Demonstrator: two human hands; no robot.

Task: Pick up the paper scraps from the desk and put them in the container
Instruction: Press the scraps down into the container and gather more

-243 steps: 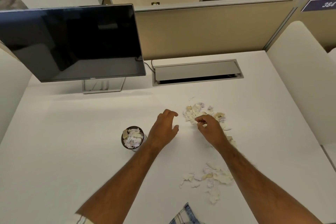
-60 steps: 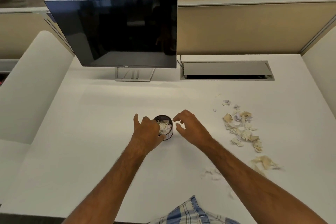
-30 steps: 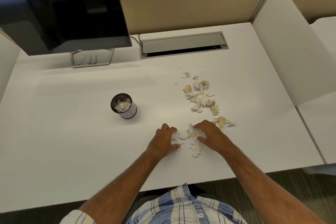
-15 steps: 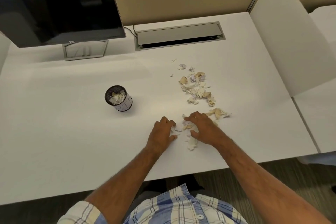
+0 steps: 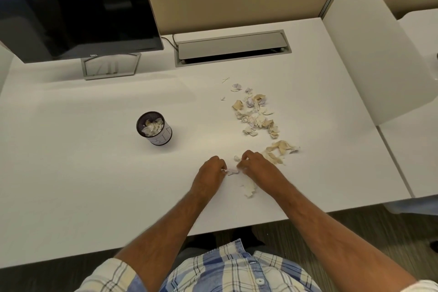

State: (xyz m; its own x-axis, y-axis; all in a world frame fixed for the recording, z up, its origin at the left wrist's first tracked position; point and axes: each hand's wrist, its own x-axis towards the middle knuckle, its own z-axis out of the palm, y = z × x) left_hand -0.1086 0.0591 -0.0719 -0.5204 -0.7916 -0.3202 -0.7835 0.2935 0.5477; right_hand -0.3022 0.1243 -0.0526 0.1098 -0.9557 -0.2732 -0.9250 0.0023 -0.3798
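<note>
The left hand [image 5: 211,172] and right hand [image 5: 254,167] lay close together at lower centre of the frame, fingers curled down onto a small cluster of paper scraps [image 5: 248,187] on the white desk [image 5: 71,173]; whether either hand actually held a scrap could not be told. A longer trail of scraps [image 5: 257,116] ran toward the upper right. The mesh container [image 5: 154,128], already holding scraps, stood left of centre. A dark monitor [image 5: 75,5] filled the upper left.
</note>
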